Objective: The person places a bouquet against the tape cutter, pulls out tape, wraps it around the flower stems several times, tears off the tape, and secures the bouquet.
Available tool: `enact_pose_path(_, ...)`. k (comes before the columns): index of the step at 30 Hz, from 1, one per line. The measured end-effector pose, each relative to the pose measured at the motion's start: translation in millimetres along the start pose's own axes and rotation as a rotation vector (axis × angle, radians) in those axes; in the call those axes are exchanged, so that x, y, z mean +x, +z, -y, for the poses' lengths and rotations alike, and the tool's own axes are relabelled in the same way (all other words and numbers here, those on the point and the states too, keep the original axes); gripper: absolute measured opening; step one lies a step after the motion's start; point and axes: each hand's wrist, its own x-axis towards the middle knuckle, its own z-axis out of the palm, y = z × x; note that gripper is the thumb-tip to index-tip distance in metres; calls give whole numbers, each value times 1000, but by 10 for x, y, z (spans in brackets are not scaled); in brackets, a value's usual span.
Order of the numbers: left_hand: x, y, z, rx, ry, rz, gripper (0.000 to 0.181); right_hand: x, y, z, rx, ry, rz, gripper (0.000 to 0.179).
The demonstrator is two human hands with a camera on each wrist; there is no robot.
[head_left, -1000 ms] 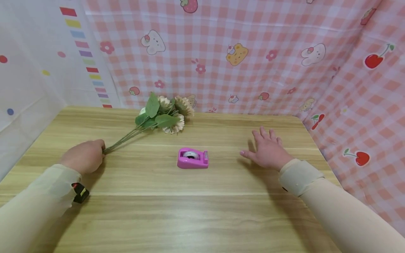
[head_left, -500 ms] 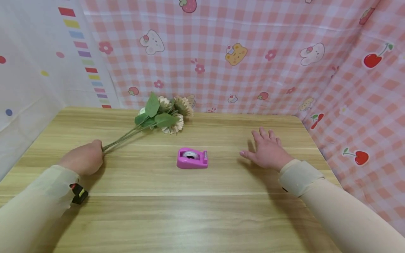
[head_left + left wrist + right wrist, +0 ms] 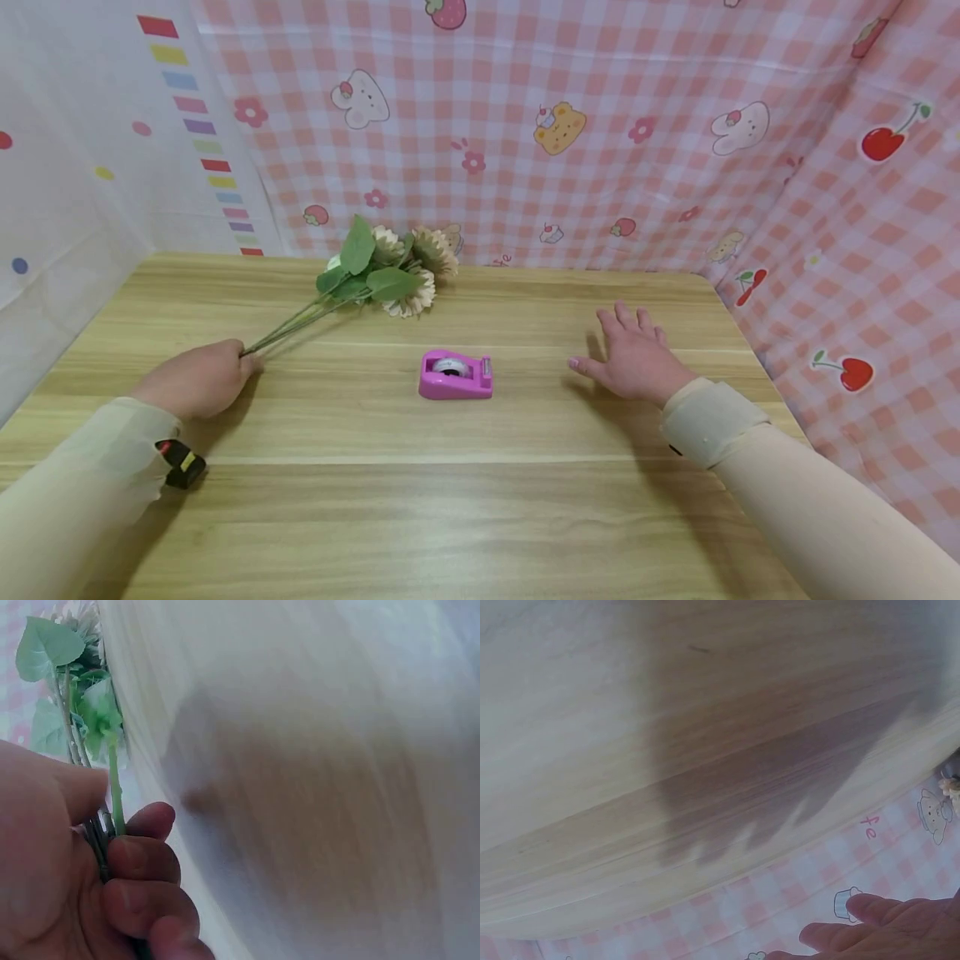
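Note:
My left hand (image 3: 197, 380) grips the lower stems of a bunch of artificial flowers (image 3: 412, 271) at the left of the table. In the left wrist view, the fingers (image 3: 146, 859) curl round the green stems (image 3: 115, 780), and the stem ends are partly hidden in the palm. Pale cream blooms and broad green leaves (image 3: 358, 244) point away toward the back cloth. On the right side, my right hand (image 3: 636, 358) is palm down with fingers spread and holds nothing. Between the hands stands a pink tape dispenser (image 3: 459, 385) with a roll of clear tape.
The wood-grain table (image 3: 480, 517) runs back to a pink checked cloth (image 3: 487, 108) hung behind it. More checked cloth (image 3: 885, 275) borders the right, and a white dotted cloth (image 3: 67, 217) the left.
The left hand has shifted slightly to the left and its thumb and fingers have changed position round the stems. The leaves have tilted a little. Right hand and tape dispenser stay put.

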Motion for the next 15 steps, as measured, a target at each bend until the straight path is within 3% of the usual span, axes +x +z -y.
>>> enact_pose_path(6,38,-4,17,-13,-4,24,65,14,7,-23,9,5,-4,101)
enact_pose_path(15,81,-3,28,-12,-3,62,53,5,-7,-16,6,9,-4,100)
